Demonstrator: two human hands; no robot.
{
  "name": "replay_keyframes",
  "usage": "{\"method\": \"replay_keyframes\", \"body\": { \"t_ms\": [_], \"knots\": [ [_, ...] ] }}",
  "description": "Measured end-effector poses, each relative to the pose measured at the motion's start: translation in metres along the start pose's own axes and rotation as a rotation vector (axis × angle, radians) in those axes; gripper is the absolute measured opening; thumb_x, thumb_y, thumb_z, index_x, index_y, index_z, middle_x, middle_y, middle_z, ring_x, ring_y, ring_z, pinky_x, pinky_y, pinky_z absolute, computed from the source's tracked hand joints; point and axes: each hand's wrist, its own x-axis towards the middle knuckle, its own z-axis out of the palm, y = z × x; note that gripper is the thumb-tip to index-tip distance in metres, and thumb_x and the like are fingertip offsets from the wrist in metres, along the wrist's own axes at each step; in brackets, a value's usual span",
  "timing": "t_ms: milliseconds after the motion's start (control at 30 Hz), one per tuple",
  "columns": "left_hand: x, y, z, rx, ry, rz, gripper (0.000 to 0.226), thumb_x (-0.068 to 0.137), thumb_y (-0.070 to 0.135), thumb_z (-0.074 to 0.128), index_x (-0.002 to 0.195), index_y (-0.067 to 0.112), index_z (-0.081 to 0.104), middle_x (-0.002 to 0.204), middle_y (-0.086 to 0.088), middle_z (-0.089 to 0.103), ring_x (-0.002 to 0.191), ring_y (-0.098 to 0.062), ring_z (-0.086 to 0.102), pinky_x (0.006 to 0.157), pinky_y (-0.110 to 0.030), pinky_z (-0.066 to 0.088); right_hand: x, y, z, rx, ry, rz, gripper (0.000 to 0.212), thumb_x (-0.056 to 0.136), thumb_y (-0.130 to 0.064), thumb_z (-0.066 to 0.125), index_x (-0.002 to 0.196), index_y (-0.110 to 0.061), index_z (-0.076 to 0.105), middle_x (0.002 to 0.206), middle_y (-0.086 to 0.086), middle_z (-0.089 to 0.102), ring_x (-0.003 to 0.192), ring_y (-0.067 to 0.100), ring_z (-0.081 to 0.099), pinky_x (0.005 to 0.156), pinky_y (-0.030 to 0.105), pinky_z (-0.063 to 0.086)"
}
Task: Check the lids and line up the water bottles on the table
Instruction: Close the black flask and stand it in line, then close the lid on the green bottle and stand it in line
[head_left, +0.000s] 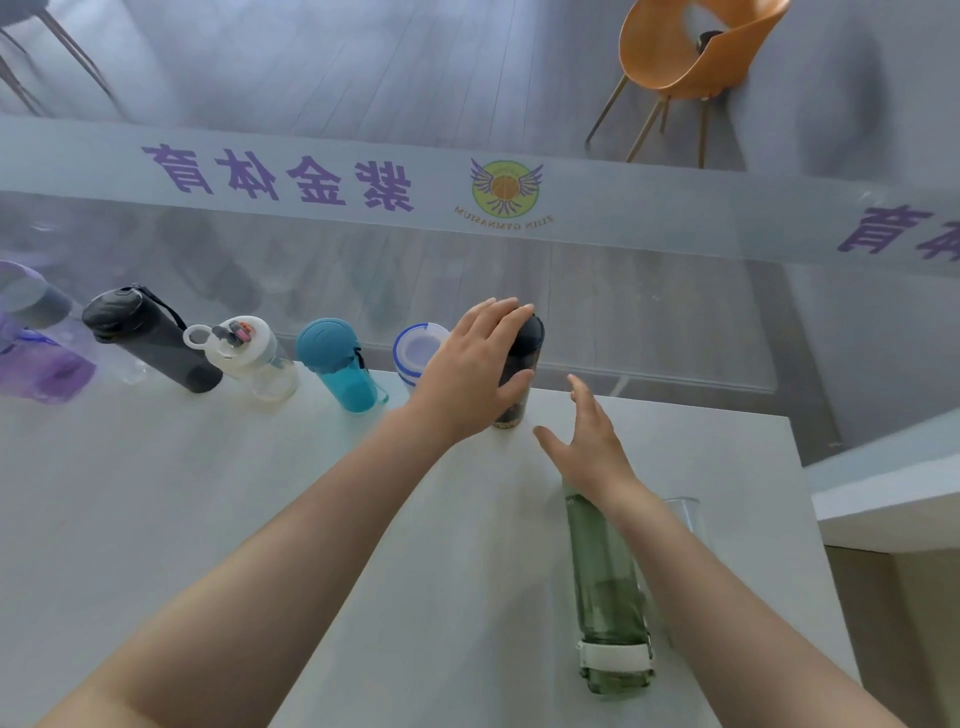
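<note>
Several water bottles stand in a row along the far edge of the white table (208, 493): a purple one (36, 358), a black one (150, 338), a clear one with a white lid (249, 353), a teal one (337, 364) and a blue-rimmed clear one (415, 348). My left hand (467, 364) wraps around a dark bottle (524, 358) with a black lid, at the right end of the row. My right hand (587, 441) hovers open just right of it, fingers spread. A tall green bottle (608, 587) stands nearer, under my right forearm.
A clear glass (685, 512) stands behind my right forearm near the table's right edge. Beyond the table is a glass wall with purple lettering (280, 176) and a round logo. An orange chair (691, 57) stands on the floor beyond it.
</note>
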Motion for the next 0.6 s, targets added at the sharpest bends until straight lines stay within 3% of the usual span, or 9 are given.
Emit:
{"method": "replay_keyframes", "body": {
  "t_ms": [133, 267, 367, 600],
  "knots": [
    [-0.022, 0.022, 0.016, -0.016, 0.102, 0.009, 0.058, 0.090, 0.027, 0.060, 0.144, 0.014, 0.042, 0.151, -0.002, 0.040, 0.144, -0.021, 0.028, 0.118, -0.032, 0.021, -0.035, 0.021, -0.018, -0.026, 0.002, -0.005, 0.074, 0.091, -0.032, 0.060, 0.151, -0.024, 0.017, 0.156, -0.001, 0.027, 0.143, 0.018, 0.024, 0.115, 0.036, 0.025],
    [-0.053, 0.045, 0.039, -0.055, 0.102, -0.003, 0.053, 0.089, 0.023, 0.060, 0.140, 0.014, 0.046, 0.148, -0.002, 0.045, 0.141, -0.020, 0.033, 0.117, -0.031, 0.025, -0.078, 0.046, -0.033, -0.046, -0.024, -0.033, 0.068, 0.094, -0.027, 0.056, 0.151, -0.022, 0.020, 0.156, -0.003, 0.027, 0.143, 0.015, 0.023, 0.115, 0.032, 0.022],
    [-0.081, 0.061, 0.062, -0.120, 0.022, -0.059, 0.052, 0.089, 0.022, 0.059, 0.139, 0.015, 0.047, 0.145, -0.002, 0.046, 0.136, -0.022, 0.037, 0.115, -0.032, 0.030, -0.109, 0.069, -0.039, -0.064, -0.062, -0.037, 0.066, 0.094, -0.024, 0.054, 0.151, -0.022, 0.020, 0.156, -0.004, 0.027, 0.143, 0.014, 0.023, 0.114, 0.026, 0.018],
    [-0.162, 0.090, 0.119, -0.272, -0.265, -0.385, 0.049, 0.096, 0.030, 0.053, 0.143, 0.024, 0.041, 0.147, 0.004, 0.041, 0.136, -0.016, 0.037, 0.112, -0.029, 0.030, -0.168, 0.115, -0.040, -0.042, -0.238, 0.000, 0.063, 0.095, -0.025, 0.051, 0.150, -0.028, 0.020, 0.156, -0.006, 0.026, 0.141, 0.013, 0.028, 0.114, 0.028, 0.024]
  ]
}}
